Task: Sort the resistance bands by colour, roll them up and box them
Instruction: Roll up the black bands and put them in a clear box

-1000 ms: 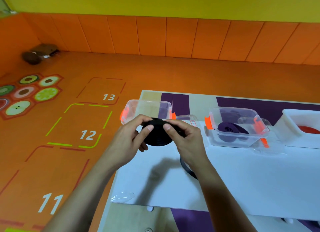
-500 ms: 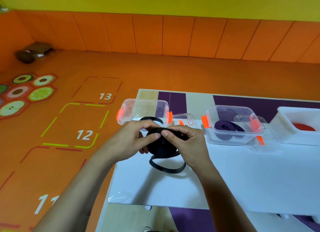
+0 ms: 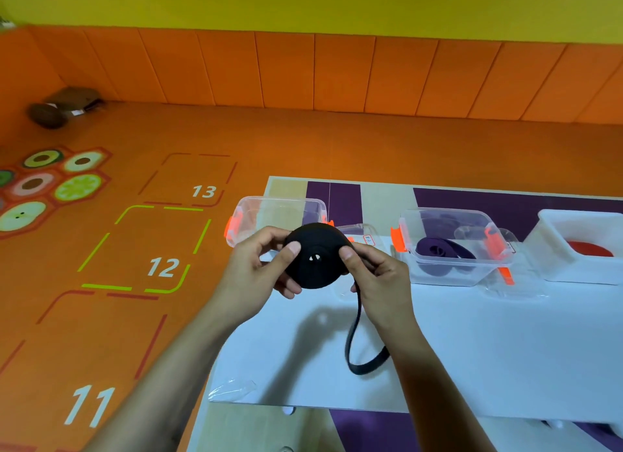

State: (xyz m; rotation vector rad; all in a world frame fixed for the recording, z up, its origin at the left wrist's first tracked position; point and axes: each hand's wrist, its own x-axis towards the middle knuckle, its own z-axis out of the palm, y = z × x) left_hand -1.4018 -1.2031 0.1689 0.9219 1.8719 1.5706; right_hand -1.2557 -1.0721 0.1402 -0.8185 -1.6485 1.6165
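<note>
A black resistance band (image 3: 315,254) is coiled into a flat roll held up above the white board (image 3: 472,350). My left hand (image 3: 261,269) grips the roll's left side, thumb on its face. My right hand (image 3: 377,279) pinches the right side, and a loose loop of the band hangs down from it to the board. Behind the roll stands a clear box (image 3: 269,215) with orange clips and nothing visible inside. A second clear box (image 3: 453,246) holds a purple band (image 3: 441,249). A white tub (image 3: 553,249) at the right holds a red band (image 3: 590,249).
Clear lids lie on the board beside the boxes, one (image 3: 512,283) in front of the purple band's box. The board's left edge drops to an orange floor with numbered squares. A scrap of clear plastic (image 3: 232,389) lies at the board's front left corner.
The roll has been turned face-on toward me and lifted slightly. The loose tail now hangs down as a loop under my right hand instead of lying under the roll.
</note>
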